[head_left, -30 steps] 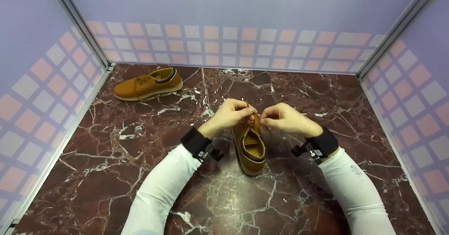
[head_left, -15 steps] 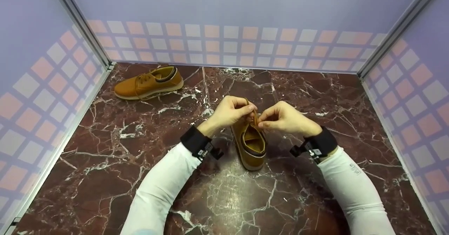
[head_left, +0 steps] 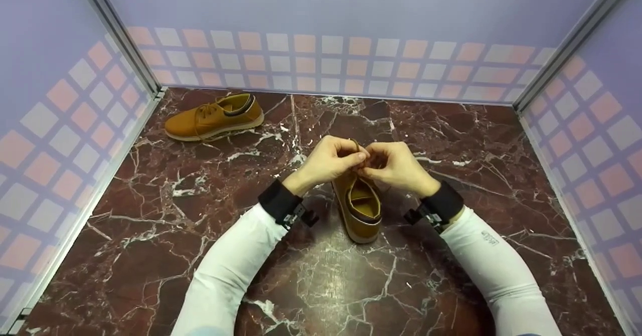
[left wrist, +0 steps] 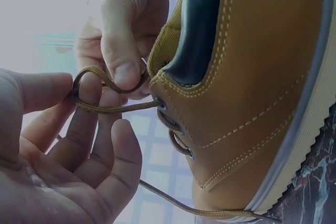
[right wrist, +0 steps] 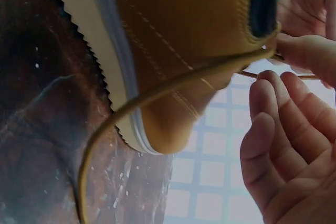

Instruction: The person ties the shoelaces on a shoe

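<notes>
A tan leather shoe (head_left: pixel 362 230) stands on the floor between my hands, its heel toward me. My left hand (head_left: pixel 326 161) pinches a bent loop of its brown shoelace (left wrist: pixel 118 109) between thumb and forefinger, above the eyelets. On the other side, my right hand (head_left: pixel 397 169) has come close to the left one, and its thumb (left wrist: pixel 123 64) and fingers pinch the lace near the shoe's tongue. In the right wrist view a long free lace end (right wrist: pixel 142 97) hangs across the shoe's side. The hands cover the toe and most of the lacing in the head view.
A matching tan shoe (head_left: pixel 214 117), its lace tied in a bow, lies toward the back left with its toe to the left. The dark red marbled floor (head_left: pixel 150 235) is bounded by lilac panels (head_left: pixel 331 15) with pink and white squares.
My right hand has moved left, from beside the lace until its fingertips meet those of my left hand. The left hand keeps hold of the lace; the shoe has barely shifted.
</notes>
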`<state>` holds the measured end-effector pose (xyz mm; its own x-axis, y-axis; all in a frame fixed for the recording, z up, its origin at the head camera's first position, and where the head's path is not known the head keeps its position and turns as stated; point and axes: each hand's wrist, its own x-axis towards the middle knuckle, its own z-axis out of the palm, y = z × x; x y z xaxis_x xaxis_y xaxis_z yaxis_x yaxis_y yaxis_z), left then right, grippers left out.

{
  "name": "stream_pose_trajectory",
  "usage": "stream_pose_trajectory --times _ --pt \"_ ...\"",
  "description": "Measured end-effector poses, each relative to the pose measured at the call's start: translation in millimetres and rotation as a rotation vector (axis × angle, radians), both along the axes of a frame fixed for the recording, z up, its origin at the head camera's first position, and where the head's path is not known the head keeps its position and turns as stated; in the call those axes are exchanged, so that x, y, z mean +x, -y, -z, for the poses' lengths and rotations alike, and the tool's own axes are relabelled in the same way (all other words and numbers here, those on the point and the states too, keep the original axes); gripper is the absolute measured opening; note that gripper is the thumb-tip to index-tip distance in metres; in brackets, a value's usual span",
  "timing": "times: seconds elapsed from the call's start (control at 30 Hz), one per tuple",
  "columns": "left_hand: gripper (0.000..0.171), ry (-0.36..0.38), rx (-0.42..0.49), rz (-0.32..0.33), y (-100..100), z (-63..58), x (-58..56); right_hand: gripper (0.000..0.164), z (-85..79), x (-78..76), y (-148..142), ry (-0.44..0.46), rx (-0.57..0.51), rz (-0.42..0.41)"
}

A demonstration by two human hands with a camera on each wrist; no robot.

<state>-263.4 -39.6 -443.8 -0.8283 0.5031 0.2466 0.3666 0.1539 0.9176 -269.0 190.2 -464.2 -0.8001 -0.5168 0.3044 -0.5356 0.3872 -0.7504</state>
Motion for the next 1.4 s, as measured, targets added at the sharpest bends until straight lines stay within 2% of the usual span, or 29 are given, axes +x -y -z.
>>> stream_pose_trajectory --times 0.17,0.27,0.37,0.47,0.53,0.67,0.8,0.93,1.13,1.23,1.4 --pt "0.016 -0.037 -0.032 -0.003 1 0.4 -0.7 0.011 5.5 -0.1 5 -0.038 0.027 0.004" --pt "0.016 -0.018 -0.020 -0.004 1 1.3 -1.4 0.011 5.9 0.3 6 -0.007 0.034 0.036" --pt "0.016 0.019 0.001 -0.014 3 2.8 -2.1 0.007 4.1 2.3 5 0.121 0.012 0.054" --pt "0.016 0.051 0.008 -0.020 5 3.8 -2.0 0.012 3.0 5.9 4 0.254 -0.017 0.027" --pt "0.016 0.058 0.008 -0.011 5 3.7 -1.9 0.015 3.9 8.6 4 0.301 -0.040 0.008" --pt "0.016 0.065 0.017 0.015 5 2.2 -1.7 0.015 7.9 11.4 3 0.286 -0.084 -0.006" --pt "0.016 0.105 0.033 0.026 6 1.7 -0.9 0.013 10.9 9.9 -3 0.264 -0.127 -0.008" --pt "0.016 0.128 0.028 0.019 8 2.1 -0.2 0.012 10.6 7.8 -11 0.304 -0.227 -0.042" --pt "0.017 0.130 0.018 0.018 8 2.3 -0.1 0.033 3.7 7.0 -18 0.417 -0.376 -0.176" --pt "0.018 0.149 0.042 0.022 6 3.1 0.2 0.037 0.2 7.2 -19 0.477 -0.513 -0.222" --pt "0.019 0.168 0.087 0.006 6 4.8 2.1 0.029 -7.6 7.1 -19 0.537 -0.797 -0.190"
